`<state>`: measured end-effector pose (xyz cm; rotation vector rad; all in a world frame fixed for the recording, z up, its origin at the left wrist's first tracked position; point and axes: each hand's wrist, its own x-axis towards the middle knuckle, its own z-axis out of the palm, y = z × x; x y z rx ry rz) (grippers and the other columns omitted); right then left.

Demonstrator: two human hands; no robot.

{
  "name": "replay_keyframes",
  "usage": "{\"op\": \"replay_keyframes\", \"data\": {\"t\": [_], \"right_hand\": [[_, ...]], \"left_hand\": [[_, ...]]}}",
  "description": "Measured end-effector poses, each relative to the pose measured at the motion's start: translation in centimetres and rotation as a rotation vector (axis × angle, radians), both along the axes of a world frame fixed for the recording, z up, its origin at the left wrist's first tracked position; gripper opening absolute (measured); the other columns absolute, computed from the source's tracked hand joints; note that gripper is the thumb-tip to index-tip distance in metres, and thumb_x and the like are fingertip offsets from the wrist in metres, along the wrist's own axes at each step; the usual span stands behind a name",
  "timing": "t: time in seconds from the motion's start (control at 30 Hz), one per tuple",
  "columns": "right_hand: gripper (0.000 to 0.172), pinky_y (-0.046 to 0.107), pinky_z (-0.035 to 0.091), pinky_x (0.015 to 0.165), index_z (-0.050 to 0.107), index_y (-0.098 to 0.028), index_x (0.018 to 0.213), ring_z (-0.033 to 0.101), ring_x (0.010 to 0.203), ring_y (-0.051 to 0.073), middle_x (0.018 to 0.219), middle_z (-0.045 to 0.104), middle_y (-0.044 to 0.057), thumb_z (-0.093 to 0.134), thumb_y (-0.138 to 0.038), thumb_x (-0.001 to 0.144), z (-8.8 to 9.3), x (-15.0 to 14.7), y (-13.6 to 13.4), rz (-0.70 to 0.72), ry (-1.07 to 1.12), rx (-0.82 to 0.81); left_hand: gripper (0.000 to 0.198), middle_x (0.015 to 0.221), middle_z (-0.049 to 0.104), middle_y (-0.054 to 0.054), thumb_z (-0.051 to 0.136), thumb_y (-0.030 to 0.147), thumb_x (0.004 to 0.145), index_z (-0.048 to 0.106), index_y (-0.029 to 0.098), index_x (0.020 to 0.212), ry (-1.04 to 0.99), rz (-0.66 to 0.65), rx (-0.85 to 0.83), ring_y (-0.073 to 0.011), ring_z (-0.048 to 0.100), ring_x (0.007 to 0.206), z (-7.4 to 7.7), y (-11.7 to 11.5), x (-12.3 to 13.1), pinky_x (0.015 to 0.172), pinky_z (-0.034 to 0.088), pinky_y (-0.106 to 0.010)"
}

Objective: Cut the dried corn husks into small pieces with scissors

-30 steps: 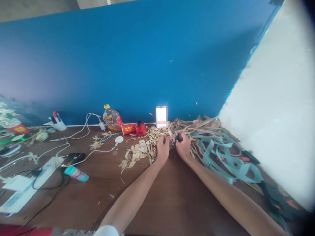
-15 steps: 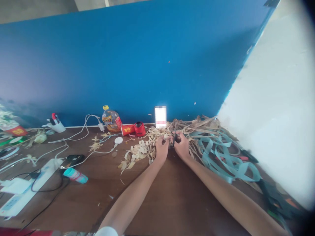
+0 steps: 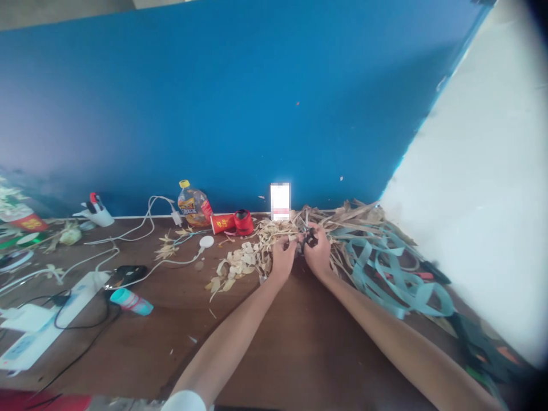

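Observation:
My right hand (image 3: 319, 254) grips a small pair of scissors (image 3: 309, 237) by its black handles, the metal blades pointing up and away from me. Just left of it, the fingers of my left hand (image 3: 282, 262) are pinched together; what they hold is too small to make out. Both hands are over the near edge of a heap of pale, dry, petal-like pieces (image 3: 244, 260). Behind and right of my right hand lie long dried husk strips (image 3: 342, 220). A light-blue ribbon (image 3: 381, 274) lies in loose loops to the right.
A lit phone-like screen (image 3: 280, 201) stands against the blue partition (image 3: 257, 114). Left of it are red paper cups (image 3: 223, 222) and a yellow-capped bottle (image 3: 194, 206). Cables, a white power strip (image 3: 51, 322) and a turquoise roll (image 3: 132, 301) occupy the table's left side.
The scissors have turned in my right hand, so their blades now show pointing upward. My left hand has barely moved and stays pinched. The view has shifted slightly.

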<state>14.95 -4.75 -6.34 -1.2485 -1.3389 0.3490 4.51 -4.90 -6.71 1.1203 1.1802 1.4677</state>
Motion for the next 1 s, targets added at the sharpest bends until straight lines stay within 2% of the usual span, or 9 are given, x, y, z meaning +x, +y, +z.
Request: {"op": "replay_keyframes", "data": {"t": [0.13,0.37,0.5,0.67,0.87,1.0], "right_hand": [[0.034,0.034,0.049,0.077,0.059,-0.019,0.110,0.064,0.079,0.021,0.090,0.069,0.005,0.054,-0.035,0.081,-0.2,0.0,0.1,0.046,-0.020,0.004],[0.042,0.035,0.051,0.078,0.057,-0.018,0.115,0.064,0.079,0.021,0.089,0.068,0.006,0.058,-0.036,0.078,-0.9,-0.1,0.7,0.052,0.066,0.008],[0.044,0.035,0.051,0.079,0.056,-0.018,0.117,0.064,0.082,0.021,0.090,0.068,0.006,0.059,-0.037,0.077,-0.9,0.1,1.1,0.027,0.120,-0.020],[0.042,0.034,0.051,0.078,0.058,-0.018,0.114,0.065,0.081,0.020,0.089,0.069,0.005,0.059,-0.037,0.076,-0.8,0.2,1.2,0.039,0.142,-0.026],[0.036,0.031,0.051,0.069,0.060,-0.018,0.106,0.064,0.075,0.019,0.087,0.069,0.006,0.059,-0.035,0.074,-0.6,0.2,1.0,0.149,0.149,-0.051],[0.026,0.030,0.049,0.069,0.065,-0.019,0.095,0.062,0.070,0.019,0.079,0.068,0.002,0.057,-0.029,0.073,-0.8,0.0,1.1,0.228,-0.015,-0.031]], "left_hand": [[0.034,0.062,0.053,0.000,0.052,0.047,0.082,0.061,0.015,0.076,-0.070,-0.039,0.002,-0.0106,0.048,0.057,-0.3,0.1,-0.3,0.057,0.043,-0.023],[0.029,0.061,0.051,0.002,0.058,0.045,0.079,0.058,0.016,0.074,0.066,-0.044,0.035,-0.0096,0.043,0.056,-1.0,0.6,-0.4,0.057,0.038,-0.022],[0.024,0.063,0.053,0.001,0.059,0.039,0.078,0.058,0.015,0.072,0.146,-0.065,0.076,-0.0104,0.047,0.059,-1.3,0.9,-0.3,0.059,0.039,-0.023],[0.025,0.067,0.058,-0.002,0.062,0.039,0.076,0.063,0.015,0.071,0.146,-0.107,0.083,-0.0128,0.051,0.062,-1.5,1.0,-0.3,0.059,0.040,-0.024],[0.027,0.062,0.055,0.000,0.062,0.040,0.075,0.060,0.015,0.068,0.091,0.056,0.037,-0.0113,0.047,0.059,-1.4,0.8,-0.5,0.058,0.037,-0.024],[0.026,0.055,0.042,0.005,0.058,0.040,0.079,0.052,0.016,0.068,-0.086,0.133,0.006,-0.0073,0.036,0.050,-0.3,1.0,-0.9,0.051,0.030,-0.022]]}}
